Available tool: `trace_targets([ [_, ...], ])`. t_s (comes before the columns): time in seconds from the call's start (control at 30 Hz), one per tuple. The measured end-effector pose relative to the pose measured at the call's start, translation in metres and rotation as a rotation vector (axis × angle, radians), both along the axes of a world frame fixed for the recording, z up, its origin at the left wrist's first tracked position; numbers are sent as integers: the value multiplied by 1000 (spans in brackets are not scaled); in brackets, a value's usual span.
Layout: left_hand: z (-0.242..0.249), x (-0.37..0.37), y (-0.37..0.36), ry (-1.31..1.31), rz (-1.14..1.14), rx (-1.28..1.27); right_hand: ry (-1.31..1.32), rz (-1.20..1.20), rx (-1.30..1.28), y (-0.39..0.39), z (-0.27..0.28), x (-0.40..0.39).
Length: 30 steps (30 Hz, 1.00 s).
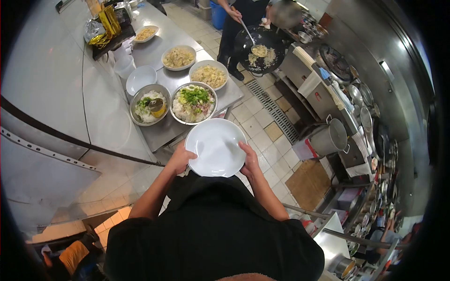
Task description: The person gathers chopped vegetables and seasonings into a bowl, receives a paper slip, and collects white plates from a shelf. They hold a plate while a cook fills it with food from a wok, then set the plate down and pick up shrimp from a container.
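Observation:
A round white plate (216, 147) is held in front of my body, nothing on it. My left hand (180, 158) grips its left rim, thumb on top and the other fingers mostly hidden beneath. On the opposite rim, my right hand (249, 157) holds on in the same way. Just beyond the plate stands a metal bowl of rice (193, 104) topped with chopped green onion and pink bits. Left of it, a second metal bowl (136, 117) contains rice, greens and an opened tin (157, 107).
On the steel counter (161, 30) are two bowls of fried rice (178, 57) (207, 76), a smaller filled dish (145, 33) and a white plate (141, 78). Beyond, a co-worker's hand (234, 15) works a ladle in a wok (262, 49). A large pot (329, 136) stands right.

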<state>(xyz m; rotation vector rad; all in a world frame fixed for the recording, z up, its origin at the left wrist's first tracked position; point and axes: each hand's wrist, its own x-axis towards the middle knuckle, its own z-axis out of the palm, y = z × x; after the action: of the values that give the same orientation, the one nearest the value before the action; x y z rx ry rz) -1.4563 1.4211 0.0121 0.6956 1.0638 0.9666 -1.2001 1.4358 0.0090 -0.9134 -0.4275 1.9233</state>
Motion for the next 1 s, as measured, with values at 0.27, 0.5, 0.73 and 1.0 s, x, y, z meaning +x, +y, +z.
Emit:
trace_targets([
  [0.27, -6, -2, -2, -25, -3, 6, 29, 12, 5, 0, -7, 0],
  [0.5, 0, -5, -7, -26, -3, 5, -18, -45, -23, -1, -12, -6],
  [0.73, -3, -8, -9, -9, 7, 21, 8, -28, -22, -3, -15, -8],
  [1.0, -4, -14, -17, -57, 62, 16, 63, 19, -52, -5, -15, -15],
])
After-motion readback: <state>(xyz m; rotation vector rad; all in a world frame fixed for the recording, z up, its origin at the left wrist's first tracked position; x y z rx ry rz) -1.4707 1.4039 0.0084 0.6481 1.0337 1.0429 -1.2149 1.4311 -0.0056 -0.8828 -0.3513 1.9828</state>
